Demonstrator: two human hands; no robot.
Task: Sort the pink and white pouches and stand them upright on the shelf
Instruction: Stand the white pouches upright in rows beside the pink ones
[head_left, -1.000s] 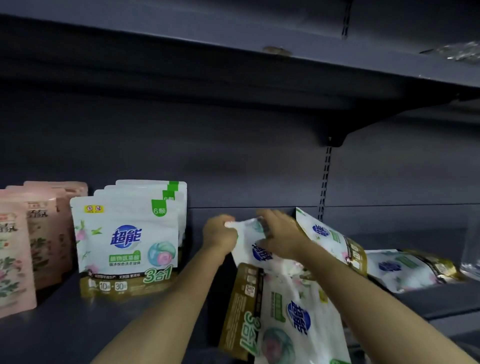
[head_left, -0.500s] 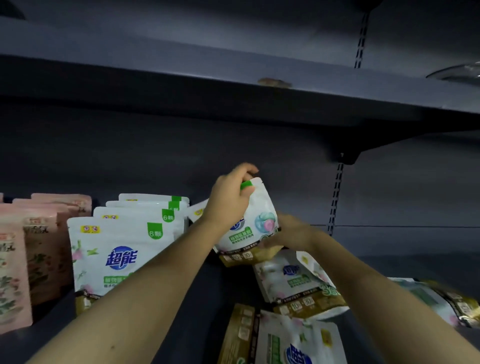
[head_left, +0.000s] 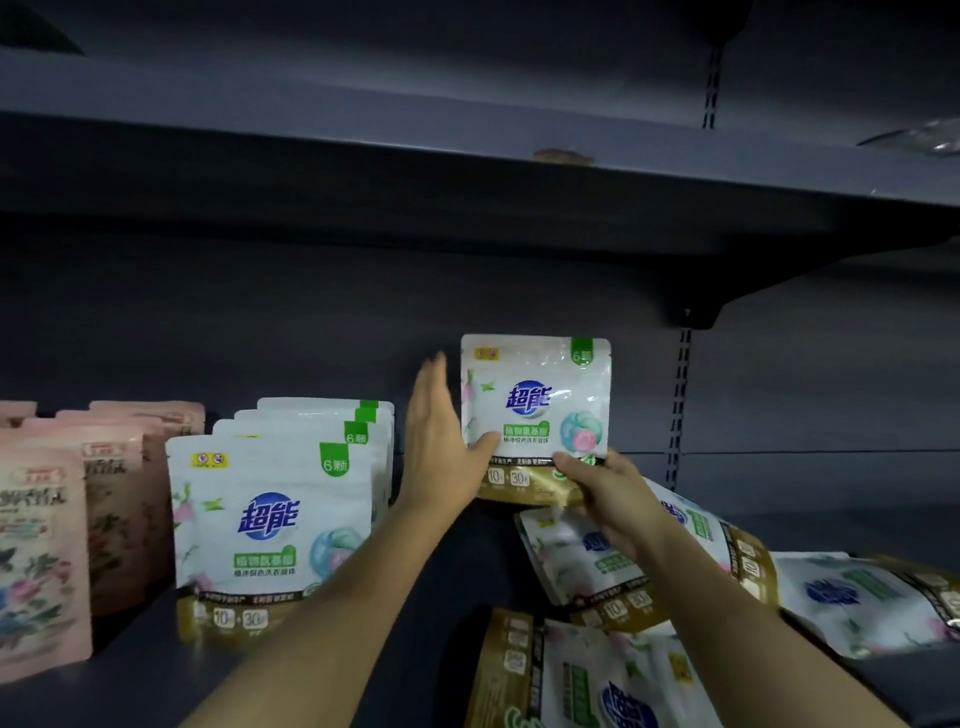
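A white pouch (head_left: 537, 410) with a gold base stands upright near the back of the dark shelf (head_left: 405, 644). My right hand (head_left: 602, 493) grips its lower right corner. My left hand (head_left: 441, 441) is flat with straight fingers, its thumb touching the pouch's left side. Left of it stands a row of upright white pouches (head_left: 270, 525). Upright pink pouches (head_left: 41, 551) stand at the far left. Several more white pouches (head_left: 582, 561) lie flat or tilted under my right arm.
The upper shelf (head_left: 467, 156) overhangs close above. A slotted upright and bracket (head_left: 685, 395) run down the back wall at the right. More flat white pouches (head_left: 852, 597) lie at the far right, and one (head_left: 561, 675) lies at the shelf's front edge.
The white pouch has turned from tilted to upright, facing me, and moved right. My left hand let go of its top and now lies flat beside it. My right hand now grips its base.
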